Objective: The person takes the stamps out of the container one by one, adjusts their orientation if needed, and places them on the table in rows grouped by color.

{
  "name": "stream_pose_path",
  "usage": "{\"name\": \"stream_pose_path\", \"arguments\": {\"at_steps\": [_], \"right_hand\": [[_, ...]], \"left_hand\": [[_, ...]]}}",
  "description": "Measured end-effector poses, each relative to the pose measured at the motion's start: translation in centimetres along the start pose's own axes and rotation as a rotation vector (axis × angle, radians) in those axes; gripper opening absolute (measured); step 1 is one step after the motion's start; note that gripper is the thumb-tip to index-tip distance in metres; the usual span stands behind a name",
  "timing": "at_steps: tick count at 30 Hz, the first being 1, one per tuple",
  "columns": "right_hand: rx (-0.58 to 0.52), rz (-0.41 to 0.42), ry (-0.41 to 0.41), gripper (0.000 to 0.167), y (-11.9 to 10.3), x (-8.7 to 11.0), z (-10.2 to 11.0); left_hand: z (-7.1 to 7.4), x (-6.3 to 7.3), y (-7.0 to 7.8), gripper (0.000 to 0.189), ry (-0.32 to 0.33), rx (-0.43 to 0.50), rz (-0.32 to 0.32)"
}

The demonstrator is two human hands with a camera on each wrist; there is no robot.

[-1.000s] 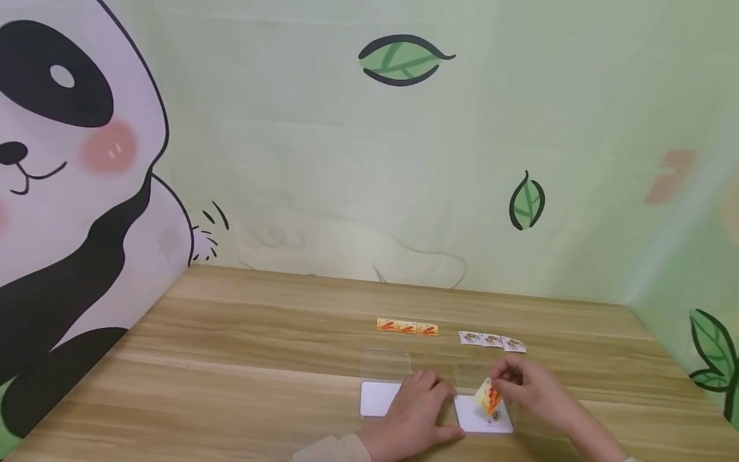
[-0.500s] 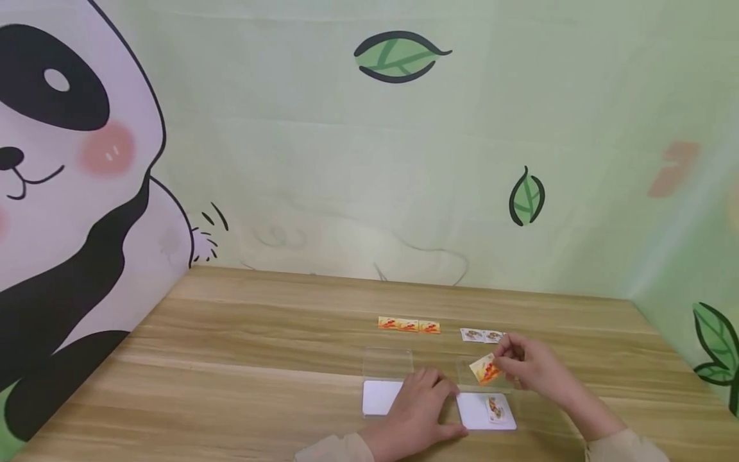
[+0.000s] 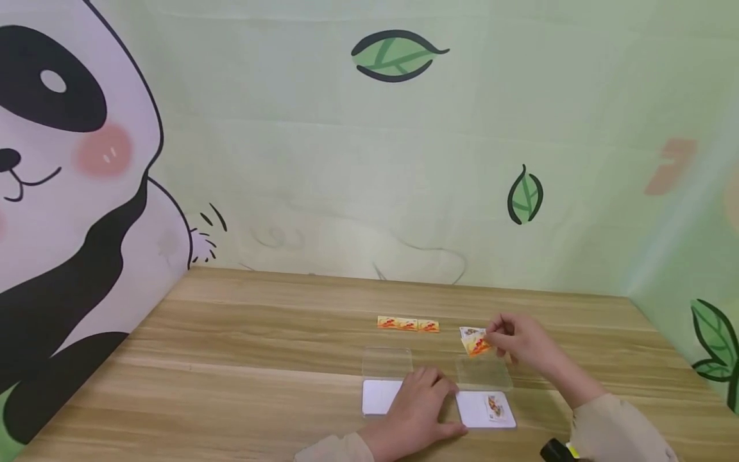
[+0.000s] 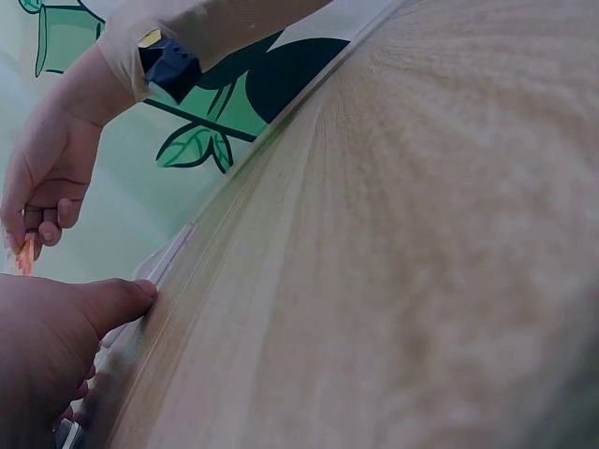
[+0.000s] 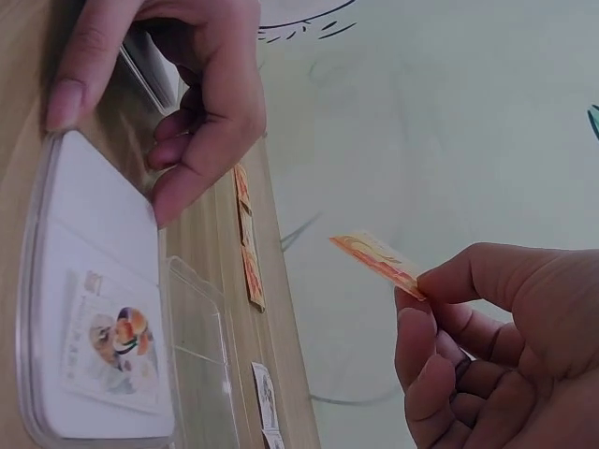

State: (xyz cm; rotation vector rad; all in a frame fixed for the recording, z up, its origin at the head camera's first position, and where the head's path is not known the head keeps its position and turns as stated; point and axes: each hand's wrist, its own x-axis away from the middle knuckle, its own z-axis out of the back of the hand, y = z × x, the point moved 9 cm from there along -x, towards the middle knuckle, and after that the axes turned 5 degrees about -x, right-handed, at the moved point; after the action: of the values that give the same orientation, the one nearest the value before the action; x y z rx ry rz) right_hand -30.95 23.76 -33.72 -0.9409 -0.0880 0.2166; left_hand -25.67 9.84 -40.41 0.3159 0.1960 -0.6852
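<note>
On the far left, a panda [image 3: 58, 173] is seen painted on the wall, and below it the wood-grained counter [image 3: 231, 359] is spread wide. Moving right, the left box [image 3: 378, 396] is reached, its white base partly covered from view, its clear lid [image 3: 387, 363] laid out behind; beyond that lid, three orange cards [image 3: 407, 324] are lined up in a row. Next comes the left hand [image 3: 418, 410]: its grip is relaxed, with thumb and a fingertip rested against the left corners of the right box [image 3: 470, 412]. On that white base, a single pale card [image 3: 495, 407] is laid towards the right side, and behind it another clear lid [image 3: 485, 374] is set flat. Past the lid, a row of pale cards [image 3: 469, 332] is mostly hidden. And here is the action: a fourth orange card [image 3: 475, 345] is held up off the counter, in front of that row, pinched at one edge in the grip of the right hand [image 3: 522, 340]. Furthest right, a black device [image 3: 557, 450] is worn at the beige sleeve [image 3: 618, 427].
</note>
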Motion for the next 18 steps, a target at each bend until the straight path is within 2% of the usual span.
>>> {"name": "stream_pose_path", "arguments": {"at_steps": [18], "right_hand": [[-0.045, -0.099, 0.07, 0.017, 1.4, -2.9, -0.2]], "left_hand": [[0.3, 0.0, 0.2, 0.049, 0.023, -0.006, -0.013]]}}
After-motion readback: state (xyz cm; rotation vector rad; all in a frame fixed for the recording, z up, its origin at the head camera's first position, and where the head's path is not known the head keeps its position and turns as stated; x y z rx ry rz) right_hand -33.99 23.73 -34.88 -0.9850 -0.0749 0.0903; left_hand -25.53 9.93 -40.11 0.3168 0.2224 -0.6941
